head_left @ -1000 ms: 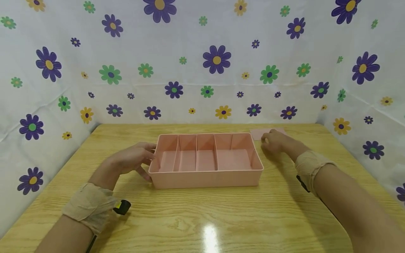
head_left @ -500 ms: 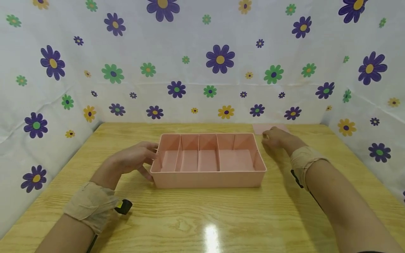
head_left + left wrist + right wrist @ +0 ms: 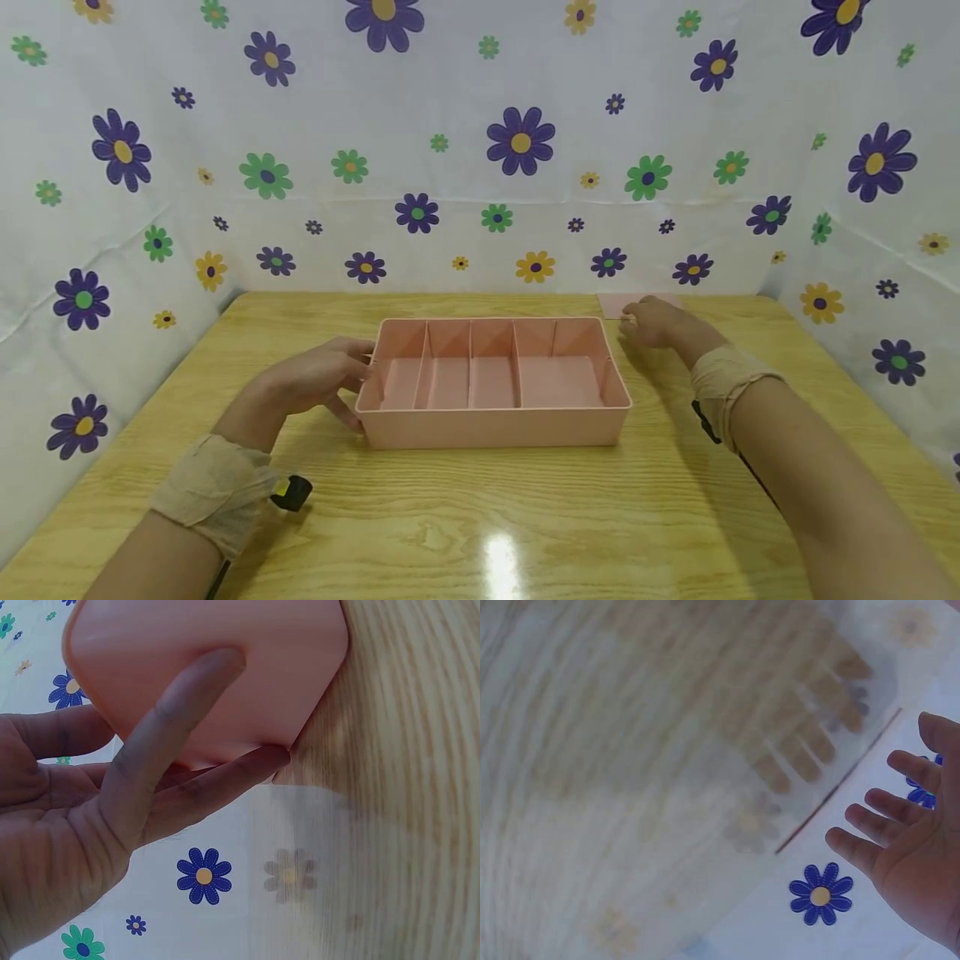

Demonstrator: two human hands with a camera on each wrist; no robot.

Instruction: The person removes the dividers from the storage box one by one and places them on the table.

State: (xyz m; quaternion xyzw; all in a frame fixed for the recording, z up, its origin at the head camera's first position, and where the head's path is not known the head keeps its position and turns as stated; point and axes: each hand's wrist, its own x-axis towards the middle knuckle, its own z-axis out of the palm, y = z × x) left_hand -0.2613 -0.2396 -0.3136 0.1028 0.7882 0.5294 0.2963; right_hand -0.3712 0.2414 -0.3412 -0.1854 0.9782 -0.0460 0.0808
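A pink rectangular box (image 3: 491, 427) with upright dividers sits on the wooden table, its compartments bare. At its left end is my left hand (image 3: 318, 377). The left wrist view shows the thumb (image 3: 184, 701) laid against the end wall and another finger reaching to the bottom corner; the fingers are fairly straight. At the back right lies a thin, flat pink panel (image 3: 613, 306), partly covered by my right hand (image 3: 654, 322). Seen from the right wrist, the panel (image 3: 840, 781) is a narrow edge line, and the right hand (image 3: 911, 832) has spread fingers just above it.
The wooden table (image 3: 435, 533) is glossy and reflects the hand and cloth. White flowered cloth (image 3: 450, 100) stands along its back and both sides. Beige wraps (image 3: 217, 492) with small black devices are on both wrists.
The pink panel has slid back to the table's far edge, my right hand moving the same way. Lately that hand has risen slightly. My left hand stays at the box.
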